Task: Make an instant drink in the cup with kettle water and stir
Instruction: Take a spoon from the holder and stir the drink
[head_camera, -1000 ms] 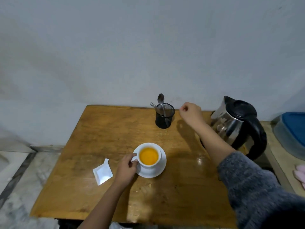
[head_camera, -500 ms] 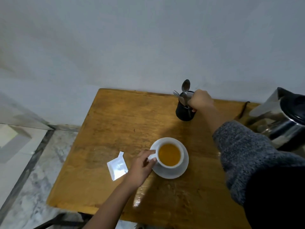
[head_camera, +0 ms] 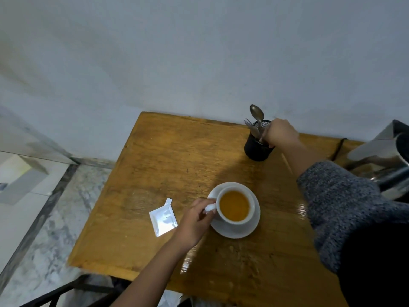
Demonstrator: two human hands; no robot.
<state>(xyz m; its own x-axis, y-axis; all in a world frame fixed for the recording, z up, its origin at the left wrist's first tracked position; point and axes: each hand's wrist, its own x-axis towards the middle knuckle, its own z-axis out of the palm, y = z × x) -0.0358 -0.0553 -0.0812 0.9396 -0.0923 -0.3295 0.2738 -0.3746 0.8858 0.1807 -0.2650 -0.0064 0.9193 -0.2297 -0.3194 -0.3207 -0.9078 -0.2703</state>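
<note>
White cup point(head_camera: 234, 207) upright on a white saucer point(head_camera: 235, 229), mid-table, filled with orange-amber liquid, handle pointing left. Steel kettle point(head_camera: 380, 165) at the right edge of view, only partly visible, well apart from the cup. Spoon point(head_camera: 257, 116) stands bowl-up in a black holder point(head_camera: 257, 149) at the table's far edge. Torn-open white sachet point(head_camera: 163, 219) lies flat left of the saucer.

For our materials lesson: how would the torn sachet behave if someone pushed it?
The sachet lies flat and looks thin, so probably light and floppy. Its shiny surface suggests it would slide easily across the table rather than roll.
</note>
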